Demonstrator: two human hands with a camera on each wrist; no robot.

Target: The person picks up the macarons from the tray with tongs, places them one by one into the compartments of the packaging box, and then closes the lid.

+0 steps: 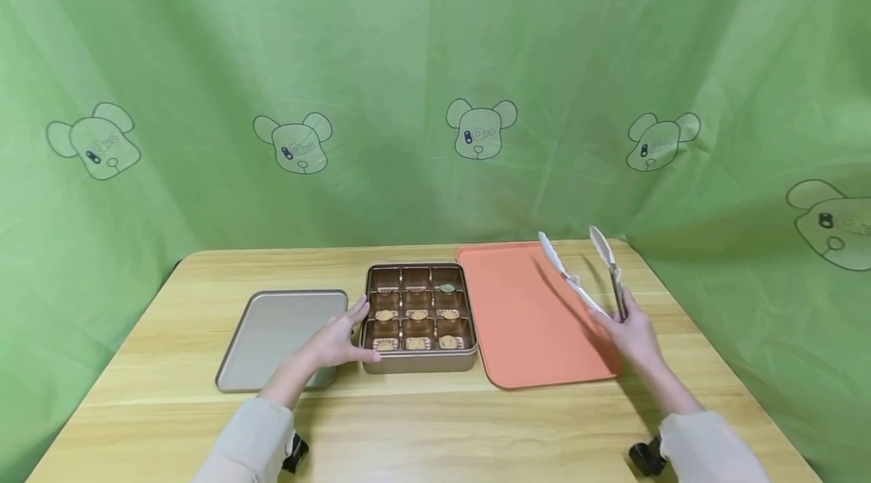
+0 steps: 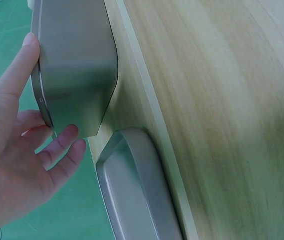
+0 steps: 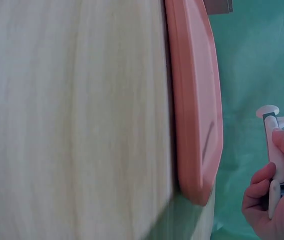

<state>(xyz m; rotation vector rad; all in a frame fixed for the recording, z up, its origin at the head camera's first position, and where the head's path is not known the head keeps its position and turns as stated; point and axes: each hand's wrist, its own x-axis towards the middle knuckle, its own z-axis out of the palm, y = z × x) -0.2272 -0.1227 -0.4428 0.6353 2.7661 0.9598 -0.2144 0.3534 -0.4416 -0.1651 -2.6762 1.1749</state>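
Near the middle of the table stands a square metal tin [image 1: 420, 363] with a divided brown insert. Round cookies [image 1: 418, 314] lie in its middle and front rows, and a green piece [image 1: 447, 288] is in the back right compartment. My left hand [image 1: 333, 339] rests at the tin's front left corner, thumb at the front rim and fingers along the left side; in the left wrist view the thumb [image 2: 24, 62] lies straight along the rim. My right hand [image 1: 633, 332] grips tongs [image 1: 574, 283] with white tips, raised over the coral tray [image 1: 524, 317], their arms spread.
Left of the tin lies a flat metal lid [image 1: 279, 332], partly behind the left forearm. The tray sits directly beside the tin's right side. A green curtain [image 1: 408, 29] with bear-head drawings encloses the back and sides of the wooden table [image 1: 408, 438].
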